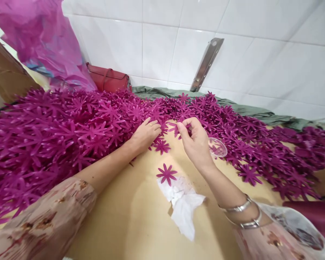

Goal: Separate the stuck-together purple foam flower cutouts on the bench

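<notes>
My right hand is closed in a pinch on a purple artificial flower piece, whose narrow petals stick out to the left of the thumb. At the edge of the big pile of purple flower pieces, my left hand lies with its fingers stretched out over some of them; its fingertips touch the pile. One loose flower piece rests just below the left fingers. Closer to me, another flower piece lies against the top of a crumpled white tissue.
Beside my right wrist stands a small clear plastic dish. More flower pieces spread along the right of the tan tabletop. Behind are a red handbag, a pink plastic bag, green cloth and a white tiled wall.
</notes>
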`<state>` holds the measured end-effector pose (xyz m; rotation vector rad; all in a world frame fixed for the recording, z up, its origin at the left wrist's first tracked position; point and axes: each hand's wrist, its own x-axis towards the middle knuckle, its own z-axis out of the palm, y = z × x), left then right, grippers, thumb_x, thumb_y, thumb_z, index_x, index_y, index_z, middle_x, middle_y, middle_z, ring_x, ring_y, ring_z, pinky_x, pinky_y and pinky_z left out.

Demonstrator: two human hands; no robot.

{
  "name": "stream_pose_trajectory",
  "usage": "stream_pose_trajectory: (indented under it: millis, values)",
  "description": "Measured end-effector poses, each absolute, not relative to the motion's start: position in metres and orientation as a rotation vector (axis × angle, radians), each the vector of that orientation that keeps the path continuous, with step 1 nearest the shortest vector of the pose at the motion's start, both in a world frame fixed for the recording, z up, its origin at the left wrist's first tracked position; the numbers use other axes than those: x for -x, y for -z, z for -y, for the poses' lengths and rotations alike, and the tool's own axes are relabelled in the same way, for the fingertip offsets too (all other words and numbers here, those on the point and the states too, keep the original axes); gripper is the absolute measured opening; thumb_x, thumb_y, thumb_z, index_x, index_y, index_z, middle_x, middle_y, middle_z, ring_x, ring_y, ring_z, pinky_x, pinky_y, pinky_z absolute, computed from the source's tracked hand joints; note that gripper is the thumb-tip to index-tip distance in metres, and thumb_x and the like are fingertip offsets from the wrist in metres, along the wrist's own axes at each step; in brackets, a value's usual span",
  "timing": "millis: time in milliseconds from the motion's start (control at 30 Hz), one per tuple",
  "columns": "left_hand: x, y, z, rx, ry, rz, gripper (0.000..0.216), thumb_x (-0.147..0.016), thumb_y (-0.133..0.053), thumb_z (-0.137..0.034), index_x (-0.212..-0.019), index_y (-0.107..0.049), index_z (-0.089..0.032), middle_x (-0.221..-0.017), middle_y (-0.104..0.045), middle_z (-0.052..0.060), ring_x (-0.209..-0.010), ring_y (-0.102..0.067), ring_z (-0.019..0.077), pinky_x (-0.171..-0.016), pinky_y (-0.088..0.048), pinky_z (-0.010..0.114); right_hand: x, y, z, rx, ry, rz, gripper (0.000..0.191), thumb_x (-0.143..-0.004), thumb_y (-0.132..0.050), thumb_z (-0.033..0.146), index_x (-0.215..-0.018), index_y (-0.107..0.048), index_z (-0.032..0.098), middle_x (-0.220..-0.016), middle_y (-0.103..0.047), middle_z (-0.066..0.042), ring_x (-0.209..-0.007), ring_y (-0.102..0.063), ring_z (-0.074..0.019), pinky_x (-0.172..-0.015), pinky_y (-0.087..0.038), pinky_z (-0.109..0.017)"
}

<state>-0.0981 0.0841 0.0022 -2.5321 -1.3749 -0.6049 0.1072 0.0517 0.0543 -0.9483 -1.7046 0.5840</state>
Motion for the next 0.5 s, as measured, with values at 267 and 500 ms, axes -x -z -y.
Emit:
stream_pose_trajectory:
  millis: [267,500]
  values:
    - [0.064,-0.028,-0.053,2.482,0.737,1.253,0.024,-0.1,-0.049,-0.012,-0.101,-0.072,-0.016,-0.111,-0.071,0.012,-0.125,-0.057,0.0282,-0.12,-0.035,0.053,-0.106,-0.049,-0.045,1.006,-0.549,1.623,0.023,-0.097,-0.063,0.035,-0.081,-0.054,0.022,-0.072,-0.049,0.005,-0.066,-0.044,-0.0133,-0.067,-0.038,-0.03]
    - [0.016,-0.012,0.018,2.839,0.605,1.21,0.024,-0.106,-0.042,-0.024,-0.109,-0.064,-0.014,-0.104,-0.064,0.01,-0.094,-0.059,0.0233,-0.086,-0.053,0.039,-0.126,-0.064,-0.022,1.039,-0.574,1.532,0.028,-0.096,-0.068,0.042,-0.08,-0.057,0.022,-0.071,-0.049,0.005,-0.064,-0.042,-0.0127,-0.064,-0.037,-0.029]
